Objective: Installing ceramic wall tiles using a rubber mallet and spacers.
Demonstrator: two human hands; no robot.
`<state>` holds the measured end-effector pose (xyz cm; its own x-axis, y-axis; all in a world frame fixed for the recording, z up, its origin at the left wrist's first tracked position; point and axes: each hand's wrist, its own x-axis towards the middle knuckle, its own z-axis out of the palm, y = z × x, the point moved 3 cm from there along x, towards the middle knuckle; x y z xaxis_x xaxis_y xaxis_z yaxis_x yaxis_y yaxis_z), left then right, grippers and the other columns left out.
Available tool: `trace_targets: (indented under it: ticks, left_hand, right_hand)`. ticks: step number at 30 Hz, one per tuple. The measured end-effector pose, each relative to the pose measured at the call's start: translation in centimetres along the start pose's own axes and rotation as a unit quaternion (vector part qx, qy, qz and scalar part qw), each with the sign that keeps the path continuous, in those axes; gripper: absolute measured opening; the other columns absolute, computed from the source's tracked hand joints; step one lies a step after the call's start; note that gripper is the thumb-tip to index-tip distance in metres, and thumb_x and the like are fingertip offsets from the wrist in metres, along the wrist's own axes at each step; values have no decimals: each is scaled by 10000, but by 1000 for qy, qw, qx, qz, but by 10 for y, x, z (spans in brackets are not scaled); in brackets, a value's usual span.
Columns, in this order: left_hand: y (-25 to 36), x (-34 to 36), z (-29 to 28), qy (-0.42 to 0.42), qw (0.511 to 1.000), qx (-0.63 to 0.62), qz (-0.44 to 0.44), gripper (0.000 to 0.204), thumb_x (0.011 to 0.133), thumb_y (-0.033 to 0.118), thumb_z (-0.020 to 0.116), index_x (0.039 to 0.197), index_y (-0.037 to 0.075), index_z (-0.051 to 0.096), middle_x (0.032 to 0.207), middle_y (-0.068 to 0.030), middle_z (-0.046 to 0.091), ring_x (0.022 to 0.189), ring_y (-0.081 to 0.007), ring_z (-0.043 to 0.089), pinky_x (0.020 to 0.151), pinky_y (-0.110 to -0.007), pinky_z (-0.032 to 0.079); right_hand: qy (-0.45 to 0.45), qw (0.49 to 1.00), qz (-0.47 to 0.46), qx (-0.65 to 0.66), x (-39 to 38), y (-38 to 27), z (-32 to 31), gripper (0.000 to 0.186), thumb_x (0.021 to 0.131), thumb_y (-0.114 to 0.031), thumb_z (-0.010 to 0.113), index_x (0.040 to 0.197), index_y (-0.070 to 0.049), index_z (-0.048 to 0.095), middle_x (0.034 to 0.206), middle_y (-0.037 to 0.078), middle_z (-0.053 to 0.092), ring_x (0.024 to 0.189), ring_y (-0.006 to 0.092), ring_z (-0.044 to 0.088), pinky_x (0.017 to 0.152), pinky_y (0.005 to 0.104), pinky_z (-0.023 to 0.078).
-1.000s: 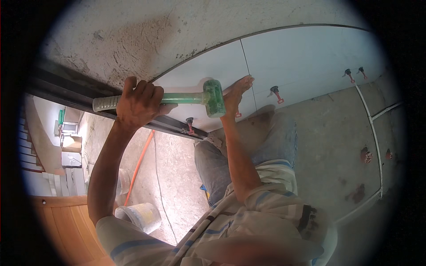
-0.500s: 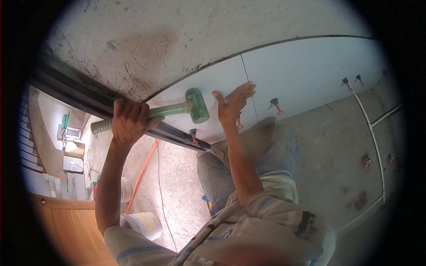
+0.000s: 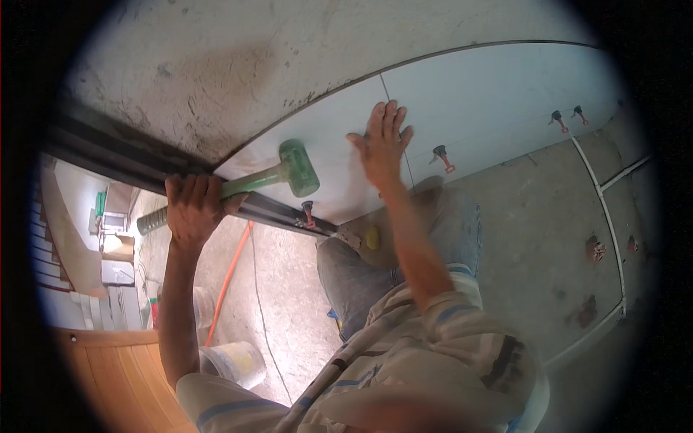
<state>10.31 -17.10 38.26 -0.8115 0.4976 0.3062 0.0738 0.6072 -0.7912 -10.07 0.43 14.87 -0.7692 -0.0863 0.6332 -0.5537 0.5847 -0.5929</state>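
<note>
My left hand [image 3: 193, 206] grips the handle of a green rubber mallet [image 3: 298, 166] beside the dark metal frame [image 3: 112, 143]. The mallet's head is over a light grey tile panel [image 3: 509, 86]; I cannot tell whether it touches it. My right hand [image 3: 380, 144] is open, fingers spread, at the panel beside a vertical seam; whether it presses the surface is unclear. Small red-and-black levelling clips [image 3: 442, 159] sit along the panel's lower part, another [image 3: 309, 214] below the mallet.
A rough concrete surface [image 3: 202, 79] lies beyond the panel. Beside my legs are a bucket [image 3: 238, 364], orange hose [image 3: 229, 281] and dark cord. A wooden door [image 3: 119, 361] and staircase [image 3: 47, 238] are at left. White conduit [image 3: 606, 216] runs at right, near a yellow object [image 3: 372, 238].
The mallet in my left hand has moved leftward, away from my right hand. My right hand has shifted slightly left, its fingers now pointing up and spread wider.
</note>
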Motion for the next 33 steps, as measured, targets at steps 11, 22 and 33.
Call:
trace_targets:
  ticks: [11,22,33]
  left_hand:
    - [30,-6,20,-36,996,-85,-5,446,749,515,672,715,87,550,643,-50,516,644,-211,548,767,-390,394]
    - [49,16,32,2,996,-86,31,444,718,513,687,764,88,567,674,-41,512,684,-205,550,805,-370,399]
    - [70,-136,8,-248,868,-312,-296,489,762,523,715,625,87,541,519,-66,484,496,-226,520,564,-380,383]
  right_hand:
    - [-74,942,-284,-165,6,114,-46,960,638,-475,754,1468,-433,274,1583,-57,176,1476,260,83,1024,716,207]
    - [-78,946,-261,-174,0,122,-38,966,634,-486,781,1470,-408,303,1586,-62,181,1478,256,72,1102,657,61]
    - [15,937,-345,-58,-11,33,-14,822,801,-515,665,1499,-328,274,1595,1,153,1472,325,64,1090,673,56]
